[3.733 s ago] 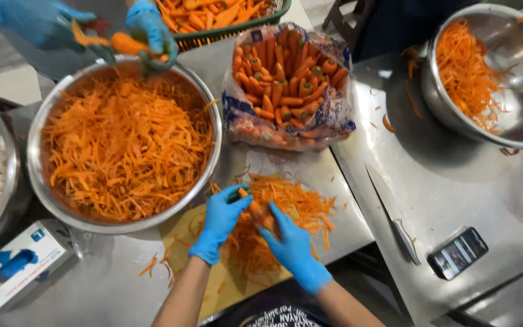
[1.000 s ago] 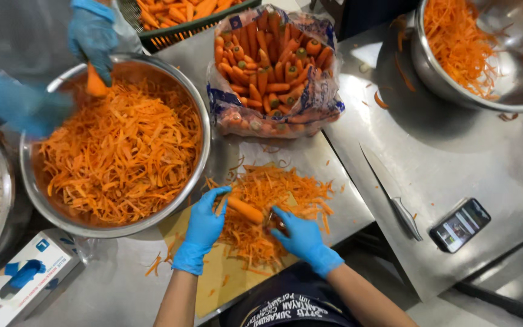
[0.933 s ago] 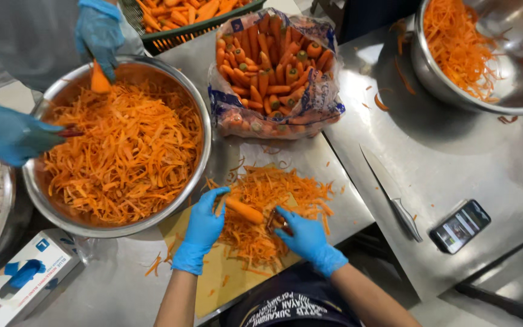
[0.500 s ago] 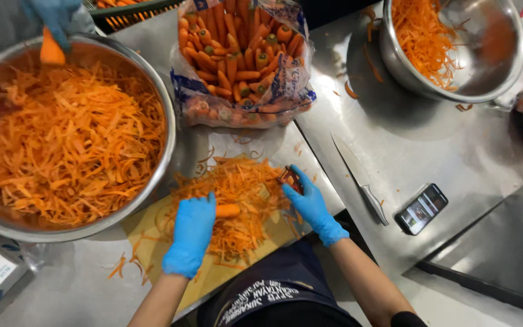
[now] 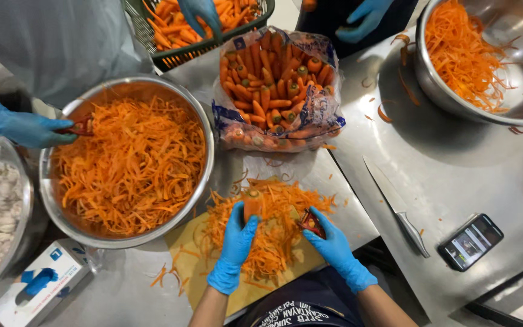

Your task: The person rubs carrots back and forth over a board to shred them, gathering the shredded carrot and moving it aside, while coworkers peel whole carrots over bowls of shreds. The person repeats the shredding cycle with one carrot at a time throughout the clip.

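Note:
Both my hands wear blue gloves over a wooden cutting board [image 5: 192, 251] at the table's near edge. My left hand [image 5: 235, 242] grips a short carrot stub [image 5: 251, 205], held upright over a pile of carrot shreds [image 5: 273, 227]. My right hand [image 5: 334, 245] holds a red peeler [image 5: 312, 222] just right of the pile. The two hands are apart, with the shreds between them.
A large steel bowl [image 5: 207, 130] of shredded carrot sits left, an open bag of carrots [image 5: 276, 85] behind. A knife [image 5: 394, 206] and a phone [image 5: 470, 241] lie right. Another person's gloved hands [image 5: 22, 127] work at the bowl. A second bowl [image 5: 431, 91] stands far right; a glove box [image 5: 34, 290] near left.
My left hand turned the carrot stub upright and lifted it toward the pile's far side. My right hand with the peeler moved away from it. The person at the bowl reached into the green crate.

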Motion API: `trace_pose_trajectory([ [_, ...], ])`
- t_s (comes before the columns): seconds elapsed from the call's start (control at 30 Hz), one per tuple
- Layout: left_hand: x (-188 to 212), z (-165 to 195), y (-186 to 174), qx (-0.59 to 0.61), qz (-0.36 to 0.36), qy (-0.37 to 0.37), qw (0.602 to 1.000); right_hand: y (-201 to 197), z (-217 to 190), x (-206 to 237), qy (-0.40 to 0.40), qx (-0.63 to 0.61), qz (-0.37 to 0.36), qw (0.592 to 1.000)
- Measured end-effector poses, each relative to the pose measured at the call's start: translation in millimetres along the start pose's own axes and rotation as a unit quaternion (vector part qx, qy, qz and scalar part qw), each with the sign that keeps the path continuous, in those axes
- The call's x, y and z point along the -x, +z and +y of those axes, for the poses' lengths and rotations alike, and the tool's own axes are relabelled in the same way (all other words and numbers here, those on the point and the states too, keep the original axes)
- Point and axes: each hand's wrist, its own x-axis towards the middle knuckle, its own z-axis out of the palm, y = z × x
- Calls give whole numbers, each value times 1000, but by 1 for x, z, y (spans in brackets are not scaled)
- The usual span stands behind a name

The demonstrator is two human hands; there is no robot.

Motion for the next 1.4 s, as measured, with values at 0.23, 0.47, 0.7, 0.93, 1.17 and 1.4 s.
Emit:
trace_pose_trajectory([
  [0.23,-20,-8,3,-12,13,-16,1000,19,-15,4,-37,140,-2,989],
  [0.47,-20,3,-16,-179,-16,-40,983,53,-49,-8,-164,134,37,977],
  [0.7,-39,5,-26,-191,7,-67,979,39,-19,6,-112,297,-17,948],
  [0.93,-42,11,-20,-315,-20,-33,948,31,-47,-11,-6,354,-114,928],
  [1.17,-45,13,-36,-353,-71,25,932,40,-48,-10,-108,298,-24,948],
  [1.4,-41,10,-45,-321,-95,-11,942,46,-32,-5,-179,193,16,965],
])
